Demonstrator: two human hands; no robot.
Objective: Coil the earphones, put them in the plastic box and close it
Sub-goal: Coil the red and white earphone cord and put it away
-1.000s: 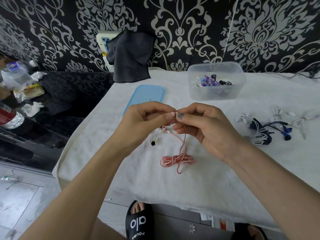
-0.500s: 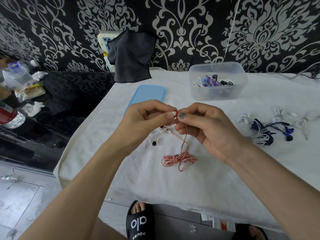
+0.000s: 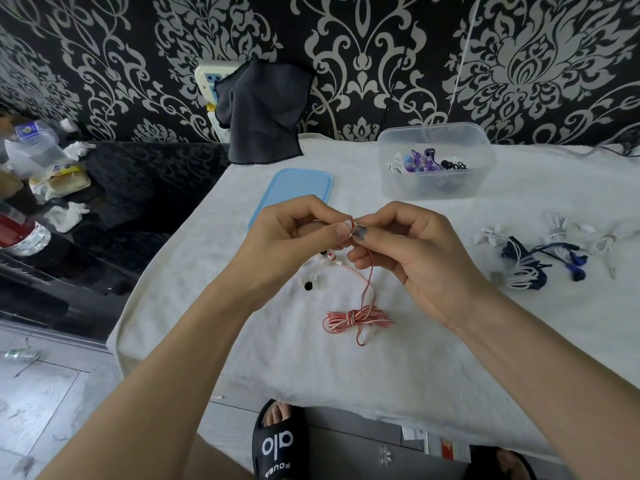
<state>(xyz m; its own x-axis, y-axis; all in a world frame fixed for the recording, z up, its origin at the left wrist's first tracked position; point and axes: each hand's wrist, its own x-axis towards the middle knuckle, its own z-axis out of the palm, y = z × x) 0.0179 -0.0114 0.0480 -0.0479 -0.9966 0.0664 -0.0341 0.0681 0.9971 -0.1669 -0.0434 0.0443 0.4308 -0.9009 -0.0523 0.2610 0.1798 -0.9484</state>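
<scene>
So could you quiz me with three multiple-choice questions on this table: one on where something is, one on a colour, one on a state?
1. Where does the blue lid lie?
A. On the box
B. Flat on the white cloth, left of the box
C. On the floor

2. What colour is the cord that both hands pinch?
A. Red and white
B. Green
C. Yellow

3. What state is the plastic box in?
A. Shut
B. Open and bare
C. Open with earphones inside

Answers:
1 B: the lid rests on the cloth beside the box.
2 A: the bundle of earphones hangs from the left hand and right hand.
3 C: no lid on it, coloured cords inside.
</scene>
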